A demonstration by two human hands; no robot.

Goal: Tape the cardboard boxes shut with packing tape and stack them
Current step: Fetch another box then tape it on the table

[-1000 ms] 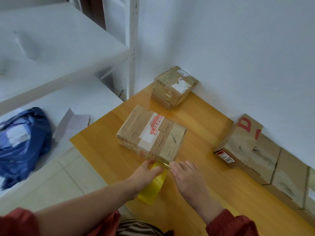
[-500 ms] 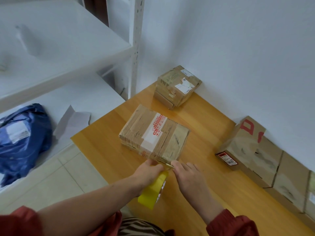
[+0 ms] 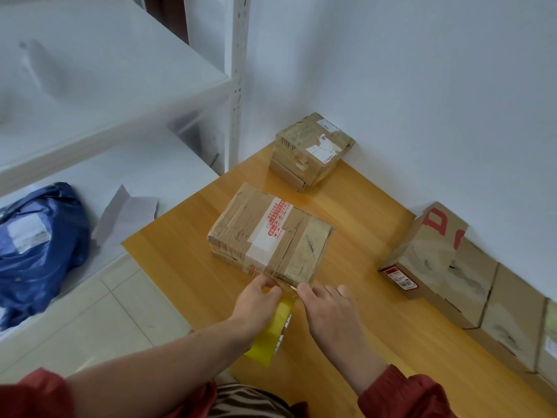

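Note:
A flat cardboard box (image 3: 271,236) with a white and red label strip lies in the middle of the wooden table (image 3: 187,267). My left hand (image 3: 259,300) grips a yellow roll of packing tape (image 3: 271,336) at the box's near edge. My right hand (image 3: 328,309) lies beside it, thumb and fingertips at the tape end on the box's near edge. A small taped box (image 3: 310,150) stands in the far corner by the wall. A larger box with red lettering (image 3: 434,260) leans against the wall at the right.
More cardboard boxes (image 3: 518,324) line the wall at the right. A white metal shelf (image 3: 90,95) stands at the left, with a blue plastic parcel bag (image 3: 36,245) and a grey paper scrap (image 3: 123,212) on its lower board. Tiled floor shows below the table's left edge.
The hands and tape roll have shifted slightly toward the box's near edge. The box itself has not moved on the table.

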